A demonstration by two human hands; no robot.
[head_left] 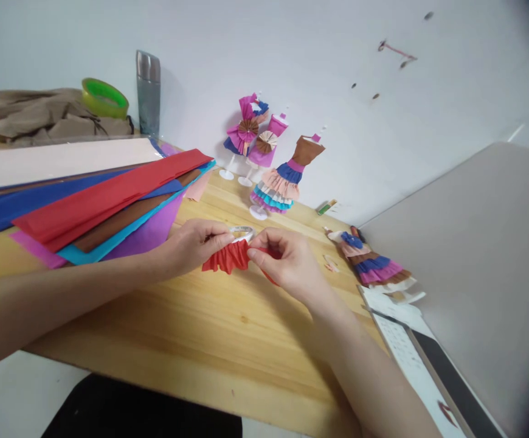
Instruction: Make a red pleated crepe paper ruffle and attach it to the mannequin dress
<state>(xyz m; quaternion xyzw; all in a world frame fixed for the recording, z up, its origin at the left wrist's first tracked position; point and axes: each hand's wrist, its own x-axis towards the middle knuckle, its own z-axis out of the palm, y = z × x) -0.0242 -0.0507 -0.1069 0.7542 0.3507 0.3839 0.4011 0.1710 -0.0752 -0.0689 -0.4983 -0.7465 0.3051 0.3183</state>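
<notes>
Above the middle of the wooden table, a gathered red crepe paper ruffle (pixel 228 257) hangs between my two hands. Its left part is pinched by the thumb and fingers of my left hand (pixel 198 245). My right hand (pixel 287 261) has its thumb and forefinger closed on the right part of the same ruffle, and some red paper shows below that palm. A thin whitish, silvery ring or band (pixel 242 231) curves just behind the ruffle, between the fingertips. Whether the ruffle is joined to that band is hidden by my fingers.
Coloured paper sheets (pixel 109 194) are stacked at left. Behind stand a tumbler (pixel 148 91), a green tape roll (pixel 104 98) on brown cloth (pixel 31 112), and several small paper-dressed stands (pixel 285 176). Another paper dress (pixel 378 267) lies right, near a white board (pixel 401 340).
</notes>
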